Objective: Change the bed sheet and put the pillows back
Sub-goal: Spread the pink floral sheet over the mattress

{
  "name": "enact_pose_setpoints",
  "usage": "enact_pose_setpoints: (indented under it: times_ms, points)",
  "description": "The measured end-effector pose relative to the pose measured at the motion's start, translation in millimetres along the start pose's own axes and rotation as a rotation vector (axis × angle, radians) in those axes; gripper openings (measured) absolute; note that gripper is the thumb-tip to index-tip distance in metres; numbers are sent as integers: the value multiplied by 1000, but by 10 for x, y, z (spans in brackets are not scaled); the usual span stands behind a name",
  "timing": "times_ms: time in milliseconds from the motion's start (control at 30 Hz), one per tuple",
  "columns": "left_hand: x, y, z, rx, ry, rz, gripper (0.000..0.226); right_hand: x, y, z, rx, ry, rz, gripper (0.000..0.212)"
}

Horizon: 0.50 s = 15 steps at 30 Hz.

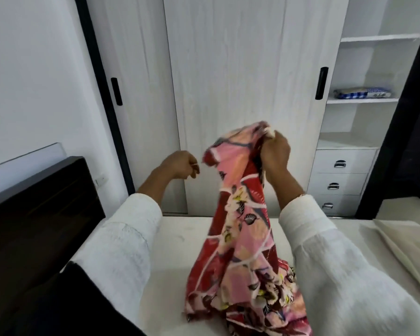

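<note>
A red and pink flowered bed sheet (243,238) hangs bunched above the bare white mattress (184,241), its lower folds piled on the bed. My right hand (274,154) grips the sheet's top edge, raised in front of the wardrobe. My left hand (180,164) hovers just left of the sheet's upper corner, fingers loosely curled, holding nothing. A cream pillow (407,248) lies on the mattress at the right.
A dark headboard (41,214) stands at the left. Behind the bed is a white wardrobe (228,81) with sliding doors, open shelves (364,100) holding a folded blue checked cloth (363,92), and drawers (340,183) below.
</note>
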State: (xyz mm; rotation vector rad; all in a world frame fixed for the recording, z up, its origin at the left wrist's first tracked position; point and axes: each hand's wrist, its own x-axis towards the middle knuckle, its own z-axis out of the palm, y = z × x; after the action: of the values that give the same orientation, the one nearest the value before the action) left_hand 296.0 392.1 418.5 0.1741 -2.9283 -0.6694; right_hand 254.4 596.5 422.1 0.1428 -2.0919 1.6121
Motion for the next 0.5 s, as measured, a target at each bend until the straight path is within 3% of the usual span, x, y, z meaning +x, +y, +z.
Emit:
enact_pose_setpoints:
  times_ms: [100, 200, 233, 300, 367, 433, 500]
  points:
    - [-85, -261, 39, -381, -16, -92, 20, 42, -75, -65, 93, -57, 66, 25]
    - [-186, -175, 159, -452, -224, -18, 65, -99, -186, -32, 251, -369, 121, 27]
    - [-201, -106, 220, -487, -230, 25, 68, -151, -222, -4, 253, -479, 121, 25]
    - [-207, 18, 335, -606, -172, 108, 41, -210, -274, 55, 310, -621, 138, 26]
    - [-235, 104, 414, -747, -13, 89, 15, -218, -305, 72, 496, -599, 198, 29]
    - [-238, 88, 475, -928, 138, 28, 14, -171, -290, 56, 732, -477, 300, 29]
    - [-317, 43, 547, -1008, 81, 44, 16, -119, -246, -3, 874, -367, 368, 31]
